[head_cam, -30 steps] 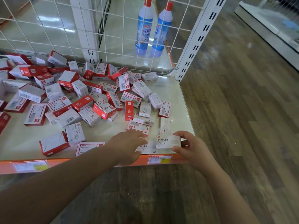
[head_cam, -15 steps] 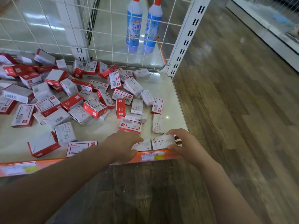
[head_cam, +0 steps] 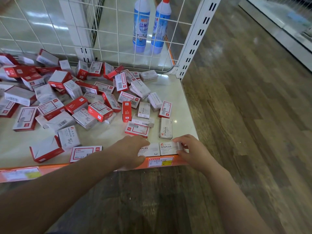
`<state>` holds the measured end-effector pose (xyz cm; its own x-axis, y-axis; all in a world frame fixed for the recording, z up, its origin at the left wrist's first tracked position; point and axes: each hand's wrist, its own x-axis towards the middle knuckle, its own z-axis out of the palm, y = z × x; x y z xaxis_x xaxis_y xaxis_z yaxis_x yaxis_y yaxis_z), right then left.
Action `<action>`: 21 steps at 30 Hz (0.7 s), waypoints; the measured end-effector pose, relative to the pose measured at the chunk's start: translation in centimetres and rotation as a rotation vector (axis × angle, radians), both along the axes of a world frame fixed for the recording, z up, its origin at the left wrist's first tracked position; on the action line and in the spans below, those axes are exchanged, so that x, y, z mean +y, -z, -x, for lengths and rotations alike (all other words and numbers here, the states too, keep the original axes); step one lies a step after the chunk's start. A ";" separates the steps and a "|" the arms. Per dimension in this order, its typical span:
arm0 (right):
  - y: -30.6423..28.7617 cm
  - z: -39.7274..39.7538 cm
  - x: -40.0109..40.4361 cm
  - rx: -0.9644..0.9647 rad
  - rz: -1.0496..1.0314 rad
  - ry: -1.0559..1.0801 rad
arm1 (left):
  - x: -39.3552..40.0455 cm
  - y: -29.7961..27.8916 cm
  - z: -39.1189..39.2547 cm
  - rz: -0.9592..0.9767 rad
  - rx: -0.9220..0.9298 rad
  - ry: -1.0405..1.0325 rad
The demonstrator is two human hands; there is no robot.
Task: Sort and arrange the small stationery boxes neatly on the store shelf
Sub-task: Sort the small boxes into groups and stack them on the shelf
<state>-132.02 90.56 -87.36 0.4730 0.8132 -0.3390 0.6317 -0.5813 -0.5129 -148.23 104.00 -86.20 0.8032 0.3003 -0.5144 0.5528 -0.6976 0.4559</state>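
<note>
**Two staples boxes lined up at the shelf's front edge**

At the far left, red-and-white boxes (head_cam: 25, 98) lie in a loose heap on the pale shelf (head_cam: 177, 98), some flat, some tipped on edge, their print mostly too small to read. Along the orange front lip sits a price tag (head_cam: 20, 173), blurred. Nearer the middle, two white boxes read "PAPER CLIPS" (head_cam: 69, 137), one with a barcode box beside it. A flat red-bordered box (head_cam: 84, 152) lies close to the lip, its characters unclear.

The left hand (head_cam: 131, 152) rests palm down on a white box (head_cam: 149, 149) at the front edge; only "APLES" shows past the knuckles. Its fingers are curved over the box's left end and lie close together; whether they grip it I cannot tell. Touching that box on its right is a second white box (head_cam: 168, 148) marked "STAPLES" with a small red logo. The right hand (head_cam: 192, 149) holds its right end, thumb at the near side and fingers curled over the far side. Both boxes lie flat, in a row along the lip, above a second price tag (head_cam: 160, 162).

Just behind stands another "STAPLES" box (head_cam: 166, 128), turned lengthwise. Beyond the wire grid (head_cam: 118, 31), two blue bottles (head_cam: 149, 26) with red caps carry Chinese lettering. A slotted white post (head_cam: 195, 39) marks the shelf's right corner, then wood floor (head_cam: 244, 115).
</note>
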 end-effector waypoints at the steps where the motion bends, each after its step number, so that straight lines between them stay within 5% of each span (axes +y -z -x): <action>1: 0.0 0.0 0.0 -0.004 0.003 0.003 | 0.0 0.0 0.0 0.013 0.001 -0.003; 12: -0.3 0.3 -0.2 -0.044 0.037 0.010 | 0.1 0.6 0.0 0.094 0.019 -0.009; 21: -0.9 1.1 3.0 -0.100 0.065 0.243 | 1.3 -0.6 2.0 0.021 -0.015 -0.182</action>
